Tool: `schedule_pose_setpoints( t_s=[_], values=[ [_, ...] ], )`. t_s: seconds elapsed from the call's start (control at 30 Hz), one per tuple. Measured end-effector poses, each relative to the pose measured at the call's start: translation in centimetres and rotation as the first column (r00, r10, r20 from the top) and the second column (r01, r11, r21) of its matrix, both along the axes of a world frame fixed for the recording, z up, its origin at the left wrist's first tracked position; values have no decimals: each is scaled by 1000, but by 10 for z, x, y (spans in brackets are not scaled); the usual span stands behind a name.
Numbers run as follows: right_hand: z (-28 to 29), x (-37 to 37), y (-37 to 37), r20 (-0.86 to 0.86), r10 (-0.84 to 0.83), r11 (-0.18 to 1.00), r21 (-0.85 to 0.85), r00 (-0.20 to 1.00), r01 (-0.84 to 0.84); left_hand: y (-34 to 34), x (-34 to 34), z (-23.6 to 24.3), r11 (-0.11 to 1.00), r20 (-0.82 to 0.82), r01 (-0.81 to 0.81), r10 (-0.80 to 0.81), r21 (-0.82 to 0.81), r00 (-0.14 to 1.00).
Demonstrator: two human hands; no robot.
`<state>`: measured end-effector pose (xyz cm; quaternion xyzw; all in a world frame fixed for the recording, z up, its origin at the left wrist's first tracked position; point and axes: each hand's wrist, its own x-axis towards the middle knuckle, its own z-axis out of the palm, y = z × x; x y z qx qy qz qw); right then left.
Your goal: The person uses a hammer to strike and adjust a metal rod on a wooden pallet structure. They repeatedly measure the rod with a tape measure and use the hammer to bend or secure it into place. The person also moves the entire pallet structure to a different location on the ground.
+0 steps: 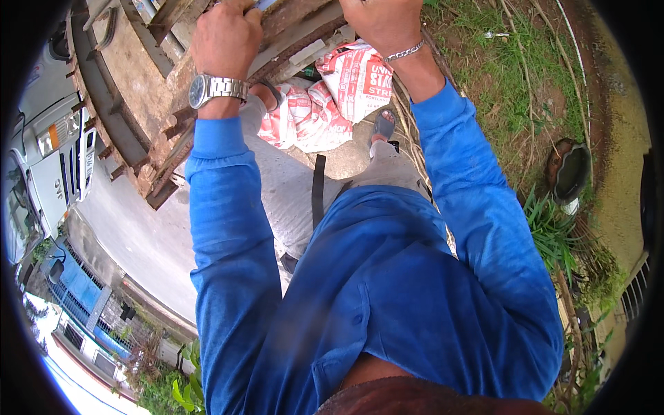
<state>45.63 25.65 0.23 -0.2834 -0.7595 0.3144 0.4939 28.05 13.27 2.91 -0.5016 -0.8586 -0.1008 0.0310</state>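
Note:
Both arms, in blue sleeves, stretch up to the top edge of the view. My left hand (pixel 226 40), with a metal-band watch at the wrist, is closed, its fingers curled beside the rusty, brown stacked frames and boards (pixel 135 72). What it grips is not clear. My right hand (pixel 384 22), wearing a chain bracelet, is closed too. The picture's edge cuts off its fingers and whatever they hold. Between the hands runs a brown, rusty bar (pixel 304 34). Below it lie crumpled red-and-white sacks (pixel 356 81), by my sandalled feet.
A white truck (pixel 52 149) stands on the left beside the concrete pavement (pixel 149 235). To the right are grass (pixel 484 76) with thin sticks, a dark round basin (pixel 571 171) and a leafy plant (pixel 550 232). A blue gate (pixel 79 277) shows at lower left.

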Motion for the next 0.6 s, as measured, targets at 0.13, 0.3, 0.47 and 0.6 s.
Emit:
schedule_pose_setpoints(
  t_s=[0.13,0.3,0.47,0.6],
  values=[
    [-6,-7,5,-6,-4,999,45,1000,5,1,2,4,1000,34,-3,3,12,999],
    [-6,-12,8,-5,-8,999,45,1000,8,1,4,6,999,50,-18,16,31,999],
    [-3,-13,8,19,-8,999,53,1000,7,1,5,5,999,50,-24,22,41,998],
    [-11,-13,10,73,8,997,80,997,-13,2,7,6,999,47,-35,33,41,998]
  ],
)
